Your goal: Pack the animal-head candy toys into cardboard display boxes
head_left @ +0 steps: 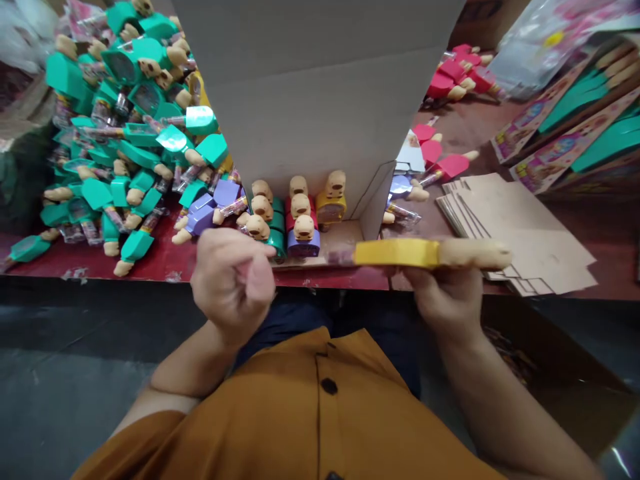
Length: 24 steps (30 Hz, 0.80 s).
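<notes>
My right hand (447, 297) grips a yellow animal-headed toy (397, 253) from below. The toy lies sideways, its beige head to the right and a clear tube to the left, slightly blurred. My left hand (233, 280) is curled closed at the table's front edge, with nothing visible in its fingers. Between the hands stands an open cardboard box (320, 87) with rows of similar toys in its lower part. Green toys (277, 241) form the left row, a purple toy (303, 243) fronts the middle one, and a yellow toy (331, 208) stands at the right.
A large heap of green toys (145, 100) covers the table's left side, with purple toys (203, 213) beside it. Red toys (453, 165), flat cardboard sheets (530, 227) and printed packages (555, 143) lie to the right. Another person's hand (620, 63) shows at the upper right.
</notes>
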Each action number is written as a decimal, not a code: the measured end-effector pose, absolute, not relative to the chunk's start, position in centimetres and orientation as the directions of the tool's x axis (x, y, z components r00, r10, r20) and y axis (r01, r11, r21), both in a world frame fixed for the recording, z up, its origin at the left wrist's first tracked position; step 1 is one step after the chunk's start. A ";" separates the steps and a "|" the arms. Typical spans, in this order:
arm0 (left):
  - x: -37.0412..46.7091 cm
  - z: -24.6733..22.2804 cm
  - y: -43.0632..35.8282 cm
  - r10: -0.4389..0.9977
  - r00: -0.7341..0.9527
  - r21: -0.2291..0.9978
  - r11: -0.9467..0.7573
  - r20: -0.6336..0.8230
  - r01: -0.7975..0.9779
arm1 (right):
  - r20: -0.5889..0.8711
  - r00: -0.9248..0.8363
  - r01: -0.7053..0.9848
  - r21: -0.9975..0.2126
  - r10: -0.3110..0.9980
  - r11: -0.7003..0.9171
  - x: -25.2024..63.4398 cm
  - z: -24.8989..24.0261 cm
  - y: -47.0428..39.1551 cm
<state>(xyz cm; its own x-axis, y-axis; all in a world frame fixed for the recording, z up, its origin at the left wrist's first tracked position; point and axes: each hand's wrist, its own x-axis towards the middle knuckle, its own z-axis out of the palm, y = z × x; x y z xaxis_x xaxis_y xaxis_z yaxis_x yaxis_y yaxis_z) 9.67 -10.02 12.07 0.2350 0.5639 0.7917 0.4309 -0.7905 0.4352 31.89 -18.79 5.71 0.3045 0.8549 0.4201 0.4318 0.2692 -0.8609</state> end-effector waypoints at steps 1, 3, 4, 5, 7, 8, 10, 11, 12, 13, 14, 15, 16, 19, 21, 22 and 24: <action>9.3 12.1 -9.5 0.577 0.161 0.449 -0.756 0.801 0.476 | 0.416 0.323 0.412 -0.870 0.850 0.270 32.6 5.3 -17.6; 8.9 11.9 -8.9 0.563 0.079 0.460 -0.742 0.823 0.488 | 0.440 0.256 0.426 -0.850 0.861 0.309 33.5 4.8 -15.3; 8.8 11.7 -8.8 0.569 0.103 0.458 -0.744 0.816 0.486 | 0.461 0.207 0.462 -0.824 0.863 0.329 33.7 4.8 -14.2; 8.7 11.4 -8.8 0.565 0.133 0.447 -0.756 0.814 0.478 | 0.478 0.155 0.508 -0.789 0.865 0.345 33.7 4.8 -13.3; 8.6 11.0 -8.8 0.555 0.194 0.423 -0.778 0.809 0.464 | 0.491 0.058 0.589 -0.720 0.869 0.367 33.6 5.3 -12.1; 8.6 10.9 -8.8 0.556 0.219 0.414 -0.781 0.802 0.468 | 0.489 0.018 0.615 -0.693 0.872 0.376 33.4 5.7 -11.7; 8.8 11.0 -8.7 0.569 0.262 0.398 -0.773 0.780 0.495 | 0.480 -0.055 0.648 -0.650 0.876 0.397 33.0 6.2 -11.4; 9.1 11.3 -8.5 0.571 0.290 0.382 -0.772 0.768 0.507 | 0.478 -0.072 0.658 -0.637 0.875 0.402 32.7 6.3 -11.4; 9.5 11.6 -8.2 0.563 0.322 0.361 -0.780 0.761 0.511 | 0.479 -0.074 0.663 -0.631 0.875 0.402 32.4 6.3 -11.4; 10.0 11.9 -7.9 0.545 0.366 0.334 -0.799 0.754 0.500 | 0.488 -0.060 0.666 -0.630 0.871 0.399 32.1 6.1 -11.5; 10.7 12.3 -7.5 0.517 0.423 0.304 -0.826 0.744 0.475 | 0.500 -0.033 0.668 -0.633 0.865 0.392 31.9 6.0 -11.7; 11.4 12.7 -7.1 0.482 0.491 0.272 -0.856 0.725 0.439 | 0.514 0.000 0.669 -0.638 0.858 0.382 31.7 5.8 -11.8; 12.1 13.1 -6.7 0.442 0.569 0.241 -0.887 0.694 0.395 | 0.531 0.029 0.670 -0.639 0.847 0.377 31.5 5.7 -12.0; 14.0 13.8 -5.7 0.331 0.782 0.186 -0.944 0.528 0.273 | 0.555 0.039 0.674 -0.629 0.831 0.388 31.3 5.6 -12.1; 14.5 13.8 -5.2 0.328 0.828 0.169 -0.945 0.455 0.281 | 0.518 0.006 0.646 -0.655 0.856 0.392 31.2 5.5 -11.9; 14.6 13.7 -5.0 0.343 0.829 0.153 -0.939 0.441 0.307 | 0.487 -0.010 0.627 -0.678 0.874 0.385 31.2 5.3 -11.7; 14.5 13.5 -4.8 0.372 0.817 0.117 -0.926 0.440 0.358 | 0.442 -0.022 0.603 -0.710 0.897 0.365 31.0 4.7 -11.3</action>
